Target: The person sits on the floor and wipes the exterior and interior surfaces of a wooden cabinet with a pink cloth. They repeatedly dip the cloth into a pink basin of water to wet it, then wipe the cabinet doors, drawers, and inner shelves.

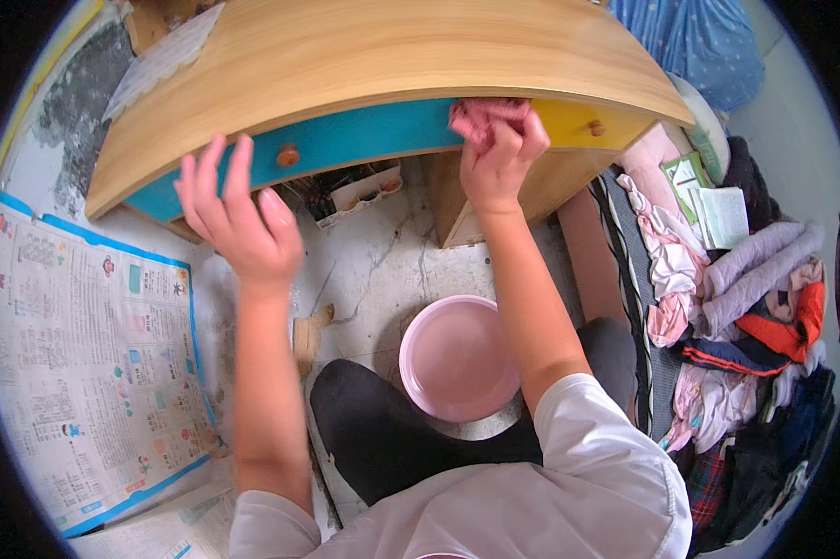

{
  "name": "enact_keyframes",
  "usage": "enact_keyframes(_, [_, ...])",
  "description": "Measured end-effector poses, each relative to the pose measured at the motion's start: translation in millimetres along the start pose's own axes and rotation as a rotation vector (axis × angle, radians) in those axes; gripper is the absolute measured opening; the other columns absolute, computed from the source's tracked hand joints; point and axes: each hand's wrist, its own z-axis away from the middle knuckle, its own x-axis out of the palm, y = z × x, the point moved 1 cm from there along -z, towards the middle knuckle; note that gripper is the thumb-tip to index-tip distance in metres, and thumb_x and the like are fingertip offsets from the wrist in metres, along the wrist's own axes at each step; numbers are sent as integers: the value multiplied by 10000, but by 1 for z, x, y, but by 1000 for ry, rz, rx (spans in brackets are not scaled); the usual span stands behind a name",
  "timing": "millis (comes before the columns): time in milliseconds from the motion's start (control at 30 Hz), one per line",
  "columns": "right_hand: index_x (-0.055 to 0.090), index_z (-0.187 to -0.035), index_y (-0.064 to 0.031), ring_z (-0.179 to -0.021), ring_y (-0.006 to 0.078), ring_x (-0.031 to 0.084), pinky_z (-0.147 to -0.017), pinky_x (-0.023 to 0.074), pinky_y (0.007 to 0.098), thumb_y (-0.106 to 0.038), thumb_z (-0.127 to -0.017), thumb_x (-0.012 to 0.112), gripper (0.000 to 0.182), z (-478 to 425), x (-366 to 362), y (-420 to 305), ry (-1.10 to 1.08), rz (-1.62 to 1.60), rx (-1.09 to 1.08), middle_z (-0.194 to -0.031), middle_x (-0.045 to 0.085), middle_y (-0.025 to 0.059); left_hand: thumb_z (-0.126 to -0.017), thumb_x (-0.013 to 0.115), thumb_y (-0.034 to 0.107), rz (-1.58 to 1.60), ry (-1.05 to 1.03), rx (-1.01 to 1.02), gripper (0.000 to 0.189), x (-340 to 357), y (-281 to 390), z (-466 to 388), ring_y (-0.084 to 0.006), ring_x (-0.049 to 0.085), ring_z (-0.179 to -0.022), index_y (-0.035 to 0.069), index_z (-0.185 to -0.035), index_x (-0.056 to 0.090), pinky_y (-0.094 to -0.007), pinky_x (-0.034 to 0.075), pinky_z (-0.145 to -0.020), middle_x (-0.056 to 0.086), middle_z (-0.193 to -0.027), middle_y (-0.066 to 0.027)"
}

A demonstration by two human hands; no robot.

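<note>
A crumpled pink cloth is gripped in my right hand. It presses against the front of the wooden desk, where the blue drawer front meets the yellow one. My left hand is spread and empty near the left end of the blue drawer, slightly blurred; whether it touches the desk I cannot tell. Between the hands, a round wooden knob sticks out of the blue drawer. Below me, a pink basin with what looks like water in it stands between my knees.
The wooden desktop spans the top. Under it sits an open box of small items. To the right, a bed holds piled clothes and a notebook. A printed poster covers the left wall. A tan object lies on the floor.
</note>
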Motion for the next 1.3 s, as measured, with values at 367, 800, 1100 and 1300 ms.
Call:
enact_keyframes(367, [621, -1249, -106, -1200, 374, 488, -1055, 393, 492, -88, -834, 756, 437, -4, 24, -40, -29, -15, -324, -1345, 537, 162, -991, 541, 183, 161, -156, -349, 390, 45, 26, 189, -400, 379, -1407, 14, -1324, 652, -534, 261, -1193, 497, -1509, -171])
enact_keyframes(800, [801, -1162, -219, -1243, 271, 588, -964, 494, 365, -156, -738, 771, 430, 30, 42, -82, -108, -114, -392, -1332, 579, 18, -911, 609, 71, 184, -230, -532, 312, 55, 22, 211, -398, 395, -1371, 57, -1217, 668, -534, 291, -1177, 505, -1481, -152])
enact_keyframes(1100, [756, -1297, -188, -1307, 188, 574, -1015, 440, 340, -211, -872, 641, 441, -6, 58, -120, -80, -84, -526, -1398, 610, -36, -925, 603, 58, 188, -242, -537, 256, 44, 17, 210, -404, 423, -1350, 64, -1173, 666, -531, 313, -1162, 512, -1456, -177])
enact_keyframes(1300, [734, -1309, -172, -1289, 203, 596, -1026, 462, 362, -215, -835, 693, 477, 10, 49, -125, -239, -300, -486, -1382, 645, -19, -929, 604, 61, 212, -241, -550, 244, 35, 16, 210, -408, 425, -1347, 74, -1164, 666, -534, 320, -1158, 516, -1448, -171])
